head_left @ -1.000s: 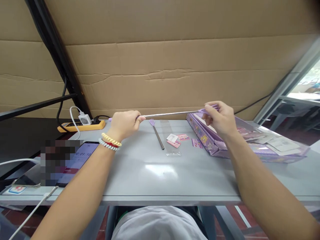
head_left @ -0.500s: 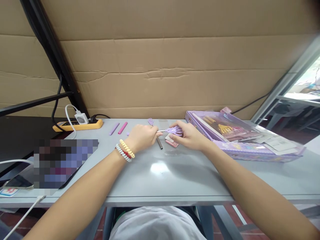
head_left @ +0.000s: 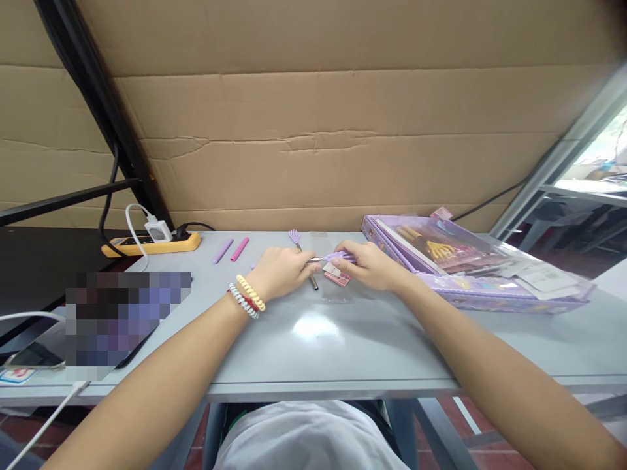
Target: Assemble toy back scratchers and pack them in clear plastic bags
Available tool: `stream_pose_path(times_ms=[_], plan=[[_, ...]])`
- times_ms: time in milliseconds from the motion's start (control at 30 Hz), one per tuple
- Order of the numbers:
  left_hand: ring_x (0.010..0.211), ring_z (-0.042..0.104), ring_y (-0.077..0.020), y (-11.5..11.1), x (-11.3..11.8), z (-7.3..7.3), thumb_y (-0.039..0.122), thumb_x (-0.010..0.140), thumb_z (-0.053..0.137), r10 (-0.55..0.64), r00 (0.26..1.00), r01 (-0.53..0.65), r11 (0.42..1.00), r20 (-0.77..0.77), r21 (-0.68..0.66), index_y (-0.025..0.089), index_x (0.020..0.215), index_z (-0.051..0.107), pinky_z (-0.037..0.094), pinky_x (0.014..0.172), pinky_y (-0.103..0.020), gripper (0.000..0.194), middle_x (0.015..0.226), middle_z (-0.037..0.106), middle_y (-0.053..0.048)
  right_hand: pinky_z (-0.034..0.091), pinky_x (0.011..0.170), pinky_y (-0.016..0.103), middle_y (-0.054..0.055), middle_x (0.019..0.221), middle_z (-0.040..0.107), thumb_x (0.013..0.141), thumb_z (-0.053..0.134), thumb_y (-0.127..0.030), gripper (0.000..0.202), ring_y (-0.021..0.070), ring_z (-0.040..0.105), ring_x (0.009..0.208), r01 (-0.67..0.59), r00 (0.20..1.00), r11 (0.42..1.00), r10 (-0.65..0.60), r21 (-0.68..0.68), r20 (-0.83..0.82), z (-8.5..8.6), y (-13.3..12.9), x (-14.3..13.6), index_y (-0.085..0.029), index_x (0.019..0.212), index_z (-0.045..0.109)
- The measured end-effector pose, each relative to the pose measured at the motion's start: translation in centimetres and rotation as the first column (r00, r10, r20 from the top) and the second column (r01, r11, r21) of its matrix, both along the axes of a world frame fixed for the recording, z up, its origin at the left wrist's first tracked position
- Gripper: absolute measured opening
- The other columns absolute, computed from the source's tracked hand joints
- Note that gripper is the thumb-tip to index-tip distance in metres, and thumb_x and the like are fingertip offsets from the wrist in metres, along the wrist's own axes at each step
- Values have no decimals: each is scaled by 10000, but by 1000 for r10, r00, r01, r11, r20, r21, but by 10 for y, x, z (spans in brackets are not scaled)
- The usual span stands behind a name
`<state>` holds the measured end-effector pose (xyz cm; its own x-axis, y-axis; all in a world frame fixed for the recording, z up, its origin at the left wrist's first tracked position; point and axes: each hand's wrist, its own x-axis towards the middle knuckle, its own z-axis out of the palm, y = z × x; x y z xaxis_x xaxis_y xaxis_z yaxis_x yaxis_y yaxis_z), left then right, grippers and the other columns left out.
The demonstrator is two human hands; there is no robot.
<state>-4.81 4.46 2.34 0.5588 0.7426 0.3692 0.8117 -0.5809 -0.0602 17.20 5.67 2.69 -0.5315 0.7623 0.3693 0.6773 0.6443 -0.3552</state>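
Observation:
Both hands meet over the desk around a back scratcher [head_left: 333, 258] with a purple hand-shaped head and a thin metal rod. My left hand [head_left: 289, 266] pinches the rod side, with part of the scratcher hidden in its fingers. On the other end, my right hand [head_left: 365, 262] is closed around the purple head. Behind my left fingers lies a second purple hand-shaped head [head_left: 294, 236]. A dark metal tube [head_left: 313, 282] rests just below the left fingertips. Under the right hand is a pink and white card [head_left: 337, 275], beside clear plastic wrapping [head_left: 337, 297].
A purple handle [head_left: 223, 251] and a pink handle [head_left: 240, 249] lie at the back left. The purple box [head_left: 509, 292] on the right holds packaged items. At left are a yellow power strip [head_left: 151, 245], a blurred-out tablet [head_left: 132, 320] and a phone [head_left: 36, 356].
The purple head has turned from facing up to more edge-on between my hands. My left hand has rolled and its fingers have shifted on the rod; my right fingers close further over the head.

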Motion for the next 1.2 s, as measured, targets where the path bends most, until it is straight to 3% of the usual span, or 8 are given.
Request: stream_pose_path(times_ms=[133,300,433,533,767,933,1100,1200], plan=[[684,610,-195,0,1,-1,383,955,272,-8,1000,7,999,26,53,219,952,618,315,536,-283,383,817,676,-63,335,512,244,-7,579,576,888,441,-441,272,128,483,514,-9,998,996,14,91,-61,1,1,0,-202,847,566],[687,594,-179,2,1,-3,326,905,422,-25,995,12,992,101,127,207,896,633,326,545,-287,242,837,659,-54,357,555,249,8,666,622,829,500,-278,121,130,508,564,-70,993,987,82,141,-80,2,0,-1,-198,843,589],[681,584,-168,3,3,-6,287,869,473,-4,983,-25,987,181,158,207,832,625,327,537,-286,175,834,653,-41,374,569,253,-11,622,621,821,543,-324,162,139,525,560,-160,986,987,160,15,-46,7,-6,-4,-201,917,588],[675,577,-166,4,4,-7,278,855,484,19,977,-54,985,210,164,209,816,623,321,535,-283,161,820,654,-40,387,593,257,-8,612,616,883,464,-376,219,139,537,575,-195,980,979,193,-59,-40,9,-8,-5,-191,868,582],[642,583,-177,0,3,0,352,850,492,46,981,-51,998,186,24,212,831,638,297,521,-284,203,732,664,-28,400,608,266,50,775,591,810,559,-251,87,151,528,675,-114,992,957,127,267,-28,2,1,-1,-181,820,610],[673,587,-179,-2,5,-1,375,900,410,2,991,-2,1000,132,3,202,859,652,312,535,-294,301,801,660,-42,429,593,274,66,837,600,795,571,-224,89,144,545,669,-57,987,933,105,354,-119,-2,5,-1,-188,747,638],[683,589,-167,2,4,-4,333,881,463,14,986,-28,996,169,82,225,906,680,310,525,-289,244,828,652,-37,444,629,286,69,877,655,770,624,-331,213,162,574,700,12,984,967,34,256,-173,2,1,-2,-181,922,631],[680,591,-163,5,1,-6,314,851,517,9,973,-46,987,232,152,212,848,691,321,534,-284,202,798,662,-33,414,573,265,36,737,648,801,585,-405,282,146,550,612,43,990,989,-24,143,-137,4,-2,-2,-170,953,621]])
